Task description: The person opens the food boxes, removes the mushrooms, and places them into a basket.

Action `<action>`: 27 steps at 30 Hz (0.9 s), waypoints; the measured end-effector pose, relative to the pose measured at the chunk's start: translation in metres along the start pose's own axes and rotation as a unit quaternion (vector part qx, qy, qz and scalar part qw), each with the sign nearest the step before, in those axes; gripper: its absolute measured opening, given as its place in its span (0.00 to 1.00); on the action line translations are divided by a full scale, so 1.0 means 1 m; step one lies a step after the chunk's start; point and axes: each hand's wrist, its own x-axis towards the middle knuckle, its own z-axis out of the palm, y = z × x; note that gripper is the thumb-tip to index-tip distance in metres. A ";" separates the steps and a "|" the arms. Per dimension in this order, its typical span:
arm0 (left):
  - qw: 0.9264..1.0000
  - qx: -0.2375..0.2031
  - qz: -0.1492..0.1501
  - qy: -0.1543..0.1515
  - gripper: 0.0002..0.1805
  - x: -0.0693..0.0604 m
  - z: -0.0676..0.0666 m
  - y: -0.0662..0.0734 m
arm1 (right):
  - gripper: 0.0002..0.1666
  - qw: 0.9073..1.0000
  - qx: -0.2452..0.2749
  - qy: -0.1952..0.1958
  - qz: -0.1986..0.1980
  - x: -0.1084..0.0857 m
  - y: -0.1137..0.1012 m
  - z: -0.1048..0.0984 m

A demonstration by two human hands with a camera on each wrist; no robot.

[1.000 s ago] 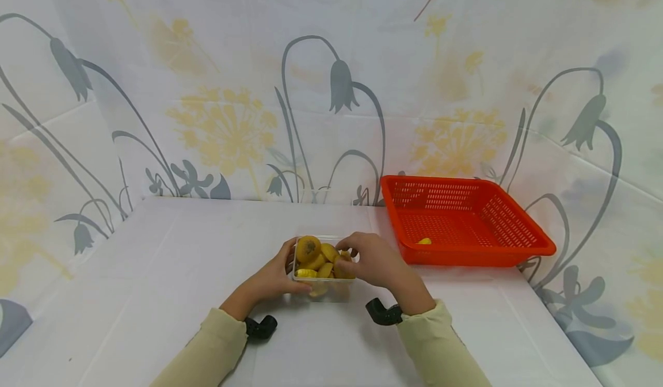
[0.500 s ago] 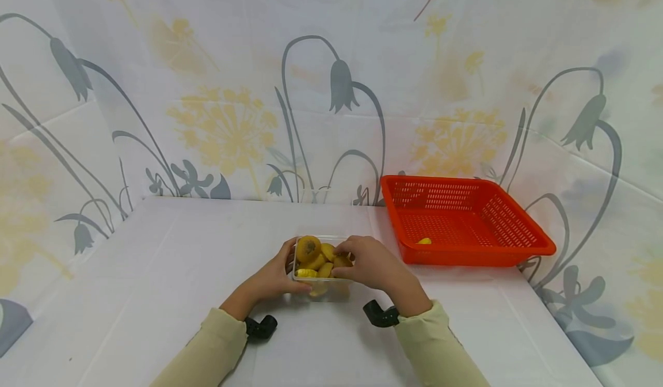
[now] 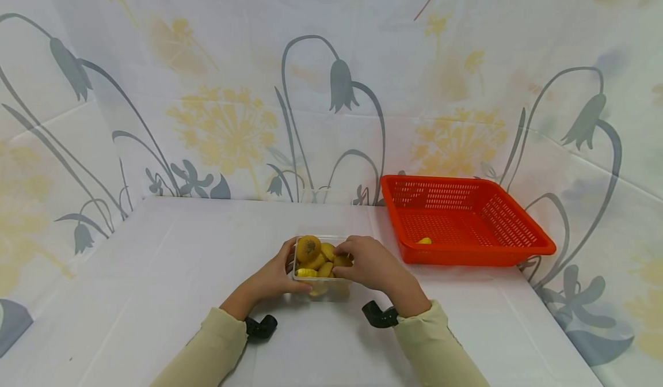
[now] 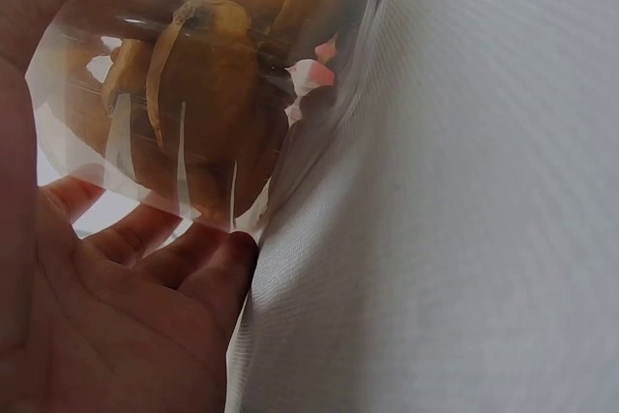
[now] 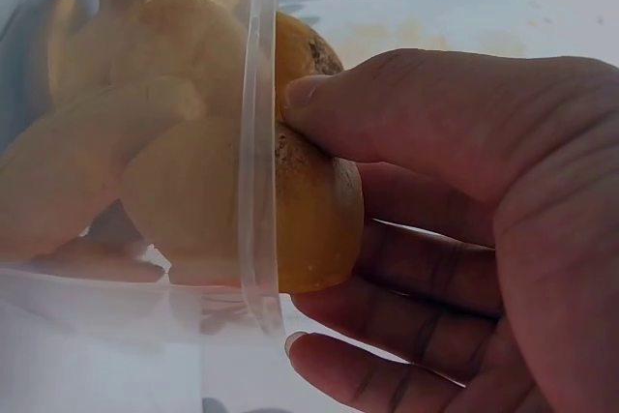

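A clear plastic box (image 3: 323,279) full of yellow-brown rounded pieces stands on the white table, with a round dark-marked piece (image 3: 308,249) on top at the left and a bright yellow ridged piece (image 3: 305,273) at the front. My left hand (image 3: 271,274) grips the box's left side; in the left wrist view its curled fingers (image 4: 193,258) lie against the clear wall. Over the right end, my right hand (image 3: 374,266) pinches a yellow-brown piece (image 5: 324,224) that shows above the rim (image 5: 259,142) in the right wrist view. The right fingers partly cover the pieces there.
To the right, further back, a red perforated basket (image 3: 461,255) stands on the table, holding a small yellow piece (image 3: 425,241) near its front left. Behind the table (image 3: 171,243) hangs a flower-printed cloth (image 3: 248,59), which also runs along both sides.
My right hand has shifted slightly left, further over the pieces at the box's right end. The left hand and the box have stayed in place.
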 end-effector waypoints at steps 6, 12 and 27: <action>1.000 0.000 -0.002 0.000 0.66 -0.001 0.000 0.001 | 0.19 1.000 0.003 0.010 -0.005 -0.001 0.000 -0.002; 1.000 -0.001 0.001 -0.002 0.65 -0.001 0.000 0.001 | 0.18 0.999 0.022 0.033 -0.013 -0.004 0.002 -0.005; 1.000 -0.001 -0.007 0.003 0.65 -0.001 0.000 0.000 | 0.18 0.996 0.066 0.063 -0.020 -0.015 0.010 -0.026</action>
